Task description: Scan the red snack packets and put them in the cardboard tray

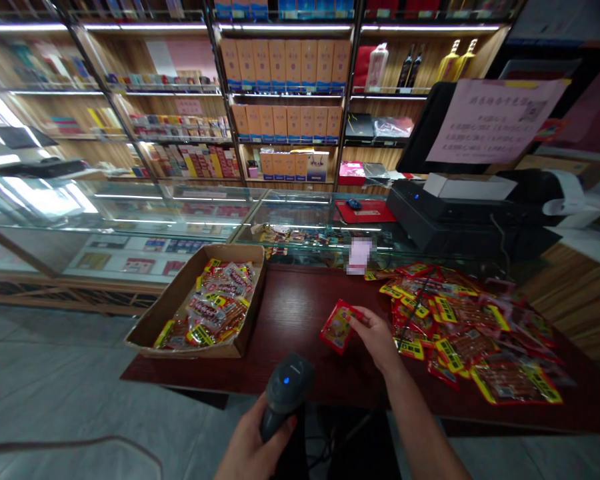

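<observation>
My left hand (260, 440) is wrapped round the handle of a dark grey barcode scanner (289, 383), whose head shows a small blue light. My right hand (375, 337) pinches the right edge of a small red snack packet (339, 327) just above the brown table (295, 300). Right of that hand spreads a loose heap of red and yellow snack packets (455, 320). An open cardboard box (253, 300) at the table's left holds several clear and yellow packets (217, 303).
Behind the table runs a glass display counter (180, 207). A cash register (470, 213) with a paper-covered screen (495, 123) stands at the right. On the counter lies a red mat (375, 212) with a mouse (353, 204). Stocked shelves (290, 97) line the wall.
</observation>
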`<state>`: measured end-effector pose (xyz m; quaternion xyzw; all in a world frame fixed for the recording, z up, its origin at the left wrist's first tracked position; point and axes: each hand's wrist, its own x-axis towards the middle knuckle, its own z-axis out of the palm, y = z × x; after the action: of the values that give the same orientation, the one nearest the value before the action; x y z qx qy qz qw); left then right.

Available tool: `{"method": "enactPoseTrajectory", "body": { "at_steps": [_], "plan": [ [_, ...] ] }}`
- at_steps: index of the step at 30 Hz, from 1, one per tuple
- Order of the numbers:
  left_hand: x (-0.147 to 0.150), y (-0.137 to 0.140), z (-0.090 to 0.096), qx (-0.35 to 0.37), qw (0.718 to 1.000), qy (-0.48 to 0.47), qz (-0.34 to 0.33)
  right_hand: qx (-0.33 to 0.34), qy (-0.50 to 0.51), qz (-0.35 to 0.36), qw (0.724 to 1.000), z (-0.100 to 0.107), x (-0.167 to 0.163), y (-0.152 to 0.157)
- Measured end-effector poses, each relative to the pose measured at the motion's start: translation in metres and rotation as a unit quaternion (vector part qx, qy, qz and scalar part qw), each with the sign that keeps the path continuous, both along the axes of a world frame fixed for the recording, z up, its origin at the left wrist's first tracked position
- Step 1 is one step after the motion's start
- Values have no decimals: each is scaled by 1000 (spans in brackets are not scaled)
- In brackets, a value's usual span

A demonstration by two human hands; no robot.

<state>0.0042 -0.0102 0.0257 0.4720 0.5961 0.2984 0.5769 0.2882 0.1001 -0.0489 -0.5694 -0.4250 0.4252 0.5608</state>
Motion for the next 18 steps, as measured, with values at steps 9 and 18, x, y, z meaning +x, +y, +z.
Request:
{"method": "enactPoseTrajectory", "body": {
  "at_steps": [9,18],
  "plan": [
    [3,1,-6,47,994,32,-96,14,-21,-19,1000,7,-25,-4],
    [2,-2,-8,36,995,29,-83,20,30,-2,999,8,-27,-4]
  ]
}}
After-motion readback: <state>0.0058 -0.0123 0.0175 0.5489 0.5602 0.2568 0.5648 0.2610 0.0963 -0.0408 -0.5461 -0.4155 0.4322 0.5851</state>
